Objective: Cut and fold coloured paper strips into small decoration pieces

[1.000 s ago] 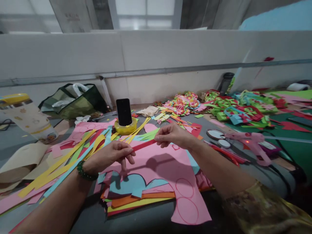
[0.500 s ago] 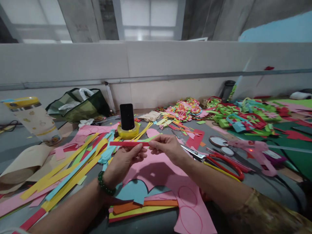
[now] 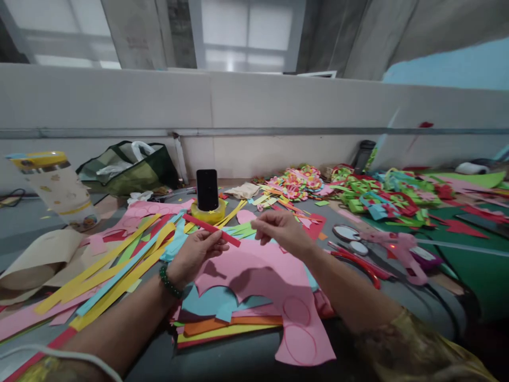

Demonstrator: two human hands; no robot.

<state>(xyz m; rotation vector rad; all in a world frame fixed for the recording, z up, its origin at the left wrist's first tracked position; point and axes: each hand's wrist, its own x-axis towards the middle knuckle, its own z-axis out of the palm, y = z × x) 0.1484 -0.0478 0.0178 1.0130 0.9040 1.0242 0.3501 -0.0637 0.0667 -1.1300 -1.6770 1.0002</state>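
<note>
Although coloured offcuts crowd much of the grey tabletop [image 3: 24,217], what has just changed shows above the broad pink sheet marked with red circles [image 3: 254,252]: the right hand [image 3: 283,228] has come away and stands apart, fingers curled, nothing visible between them; whether the tips meet I cannot tell. That leaves the left hand [image 3: 202,249] alone pinching the narrow, flat red strip of paper-like material [image 3: 207,226] partway along, so to my eye the piece depends on one grip, both ends free.

For edges, the sheet's scalloped near side overlaps a stack of coloured sheets [image 3: 230,324]. The pink plastic glue gun [image 3: 392,243] sits beyond the right forearm, well apart. Tighter, I judge, is the strip's left end, near the yellow tape roll [image 3: 207,213]. A gap separates its other end from the right fingertips.
</note>
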